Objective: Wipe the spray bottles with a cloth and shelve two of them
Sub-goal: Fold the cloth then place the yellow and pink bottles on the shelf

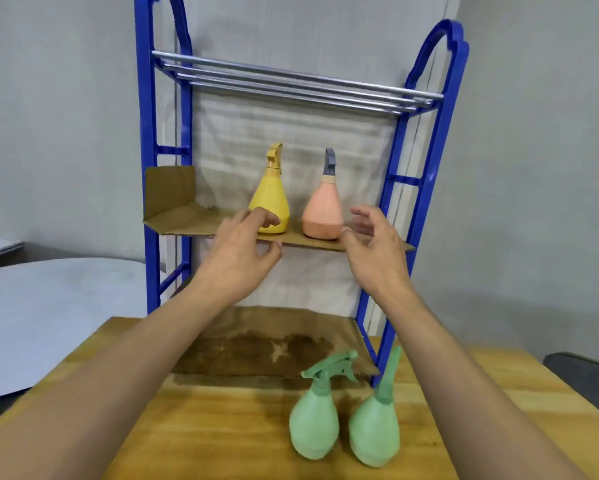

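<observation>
The yellow spray bottle (269, 202) and the peach spray bottle (322, 213) stand upright side by side, close but apart, on the cardboard shelf (187, 220) in the middle of the frame, the yellow one to the left. The peach one has a grey nozzle. My left hand (235, 254) is raised just in front of the yellow bottle, fingers loosely bent and holding nothing. Its fingertips overlap the bottle's lower left side in the view, and I cannot tell whether they touch it. My right hand (374, 247) is up to the right of the peach bottle, fingers spread and relaxed, also holding nothing, with the thumb tip near that bottle's base. At the lower right of center, two green spray bottles stand just beside each other on the wooden table (222, 427): the left green bottle (313, 427) shows its trigger head, and the right green bottle (374, 431) stands close to my right forearm. Behind them a lower cardboard sheet (256, 348) with a dark stain lies at the foot of the blue rack (145, 168). The rack carries metal bars (291, 81) across its top tier and has a pale sheet (274, 133) behind it. A white surface (49, 306) lies at the left edge of the frame.
</observation>
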{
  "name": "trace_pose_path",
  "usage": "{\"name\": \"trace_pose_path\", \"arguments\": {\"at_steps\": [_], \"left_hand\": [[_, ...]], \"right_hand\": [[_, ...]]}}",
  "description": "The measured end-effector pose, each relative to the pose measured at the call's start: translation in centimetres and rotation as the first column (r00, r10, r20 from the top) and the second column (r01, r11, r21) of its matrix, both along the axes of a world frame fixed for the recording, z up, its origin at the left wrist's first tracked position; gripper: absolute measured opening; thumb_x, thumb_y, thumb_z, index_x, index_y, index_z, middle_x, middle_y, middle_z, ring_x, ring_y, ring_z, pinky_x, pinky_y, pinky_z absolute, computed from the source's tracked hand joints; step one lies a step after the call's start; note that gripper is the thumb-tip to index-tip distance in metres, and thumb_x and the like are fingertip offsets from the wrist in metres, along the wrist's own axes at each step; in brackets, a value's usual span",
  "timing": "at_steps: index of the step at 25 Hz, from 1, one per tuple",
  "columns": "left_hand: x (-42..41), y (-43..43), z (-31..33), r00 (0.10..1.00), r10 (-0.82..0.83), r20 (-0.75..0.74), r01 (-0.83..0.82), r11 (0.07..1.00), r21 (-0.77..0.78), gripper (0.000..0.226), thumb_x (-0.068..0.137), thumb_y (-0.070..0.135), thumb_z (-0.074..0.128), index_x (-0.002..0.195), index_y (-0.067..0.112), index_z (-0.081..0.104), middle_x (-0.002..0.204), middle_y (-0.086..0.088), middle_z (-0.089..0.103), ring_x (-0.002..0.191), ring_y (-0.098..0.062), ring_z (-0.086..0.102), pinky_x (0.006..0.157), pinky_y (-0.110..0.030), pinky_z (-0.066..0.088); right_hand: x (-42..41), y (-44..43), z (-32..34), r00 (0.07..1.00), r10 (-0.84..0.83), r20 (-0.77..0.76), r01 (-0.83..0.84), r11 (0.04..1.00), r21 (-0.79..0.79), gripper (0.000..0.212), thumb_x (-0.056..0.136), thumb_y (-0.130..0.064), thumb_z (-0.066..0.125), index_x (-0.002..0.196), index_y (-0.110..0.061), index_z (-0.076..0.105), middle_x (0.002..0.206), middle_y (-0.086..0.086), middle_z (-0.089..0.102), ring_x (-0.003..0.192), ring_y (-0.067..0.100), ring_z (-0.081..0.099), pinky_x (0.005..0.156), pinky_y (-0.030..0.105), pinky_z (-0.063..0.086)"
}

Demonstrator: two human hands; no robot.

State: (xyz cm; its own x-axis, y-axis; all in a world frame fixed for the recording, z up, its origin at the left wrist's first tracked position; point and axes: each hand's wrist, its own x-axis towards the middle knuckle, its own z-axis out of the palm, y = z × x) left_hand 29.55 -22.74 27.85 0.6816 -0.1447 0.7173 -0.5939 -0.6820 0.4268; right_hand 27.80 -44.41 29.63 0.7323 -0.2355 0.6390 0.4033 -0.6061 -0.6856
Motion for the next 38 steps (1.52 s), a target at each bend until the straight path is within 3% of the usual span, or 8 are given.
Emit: {"name": "trace_pose_path", "arguments": {"at_steps": [5, 10, 15, 20, 25, 31, 35, 38], "left_hand": [[-6.8, -1.5, -7.8, 0.991, -0.107, -0.082, 0.105, 0.994, -0.034, 0.030, 0.094, 0.026, 0.063, 0.125, 0.026, 0.061, 0.119, 0.011, 0.059, 0.112, -0.013, 0.053, 0.098, -0.036, 0.048], [-9.1, -3.3, -15.3, 0.954, -0.110, -0.280, 0.085, 0.991, -0.102, 0.027, 0.096, 0.021, 0.064, 0.122, 0.028, 0.060, 0.116, 0.013, 0.062, 0.110, -0.010, 0.059, 0.100, -0.038, 0.051], [-8.4, -5.6, -19.8, 0.830, -0.145, -0.538, 0.119, 0.989, -0.082, 0.053, 0.098, 0.025, 0.064, 0.147, 0.024, 0.044, 0.147, 0.007, 0.056, 0.137, -0.014, 0.051, 0.115, -0.043, 0.043], [-6.7, -7.6, -21.3, 0.709, -0.222, -0.670, 0.189, 0.974, -0.123, 0.078, 0.091, 0.023, 0.074, 0.155, 0.023, 0.029, 0.154, 0.004, 0.045, 0.143, -0.019, 0.041, 0.119, -0.039, 0.032], [-6.4, -7.7, -22.2, 0.784, -0.098, -0.612, 0.108, 0.994, -0.020, 0.080, 0.078, 0.040, 0.084, 0.144, 0.021, 0.043, 0.125, 0.005, 0.043, 0.117, -0.015, 0.046, 0.110, -0.035, 0.040], [-6.4, -6.6, -22.7, 0.778, -0.146, -0.610, 0.068, 0.986, -0.150, 0.062, 0.076, 0.047, 0.085, 0.121, 0.028, 0.047, 0.119, 0.010, 0.058, 0.110, -0.013, 0.058, 0.086, -0.029, 0.050], [-4.5, -3.8, -21.3, 0.822, -0.074, -0.565, -0.029, 0.985, -0.172, 0.061, 0.072, 0.053, 0.085, 0.116, 0.033, 0.048, 0.115, 0.010, 0.063, 0.106, -0.011, 0.061, 0.090, -0.040, 0.057], [-2.4, -1.6, -19.2, 0.850, -0.074, -0.522, -0.058, 0.971, -0.232, 0.061, 0.074, 0.048, 0.086, 0.119, 0.032, 0.048, 0.116, 0.013, 0.062, 0.105, -0.007, 0.061, 0.088, -0.028, 0.054]], "right_hand": [[-6.3, -0.2, -6.7, 1.000, -0.011, -0.007, 0.012, 0.995, 0.099, 0.030, 0.092, -0.019, 0.062, 0.120, -0.031, 0.061, 0.110, -0.013, 0.065, 0.103, 0.003, 0.061, 0.093, 0.031, 0.052], [-11.3, -0.9, -14.9, 0.997, -0.025, -0.067, 0.038, 0.980, 0.196, 0.021, 0.094, -0.015, 0.062, 0.111, -0.027, 0.066, 0.098, -0.014, 0.068, 0.093, 0.001, 0.063, 0.081, 0.016, 0.050], [-12.5, -3.8, -23.0, 0.958, -0.224, -0.181, 0.272, 0.909, 0.316, 0.008, 0.091, -0.025, 0.066, 0.097, -0.030, 0.066, 0.094, -0.013, 0.068, 0.087, 0.006, 0.063, 0.084, 0.043, 0.055], [-10.8, -5.2, -25.3, 0.851, -0.274, -0.447, 0.349, 0.933, 0.092, 0.071, 0.075, -0.067, 0.068, 0.134, -0.037, 0.043, 0.130, -0.004, 0.048, 0.123, 0.019, 0.048, 0.105, 0.048, 0.043], [-9.4, -5.0, -25.5, 0.861, -0.253, -0.441, 0.304, 0.951, 0.048, 0.065, 0.086, -0.058, 0.066, 0.139, -0.027, 0.046, 0.125, 0.000, 0.050, 0.116, 0.020, 0.051, 0.092, 0.037, 0.043], [-7.6, -4.6, -24.1, 0.924, -0.093, -0.371, 0.180, 0.961, 0.207, 0.053, 0.086, -0.050, 0.070, 0.133, -0.031, 0.056, 0.122, -0.008, 0.061, 0.111, 0.012, 0.057, 0.098, 0.040, 0.050], [-3.8, -3.0, -21.6, 0.942, 0.022, -0.335, 0.073, 0.961, 0.268, 0.051, 0.082, -0.052, 0.073, 0.127, -0.035, 0.059, 0.116, -0.012, 0.067, 0.106, 0.007, 0.063, 0.092, 0.034, 0.054], [-0.4, -1.6, -21.0, 0.945, 0.078, -0.316, 0.005, 0.967, 0.255, 0.047, 0.081, -0.054, 0.073, 0.123, -0.038, 0.058, 0.112, -0.016, 0.068, 0.104, 0.003, 0.065, 0.091, 0.036, 0.056]]}}
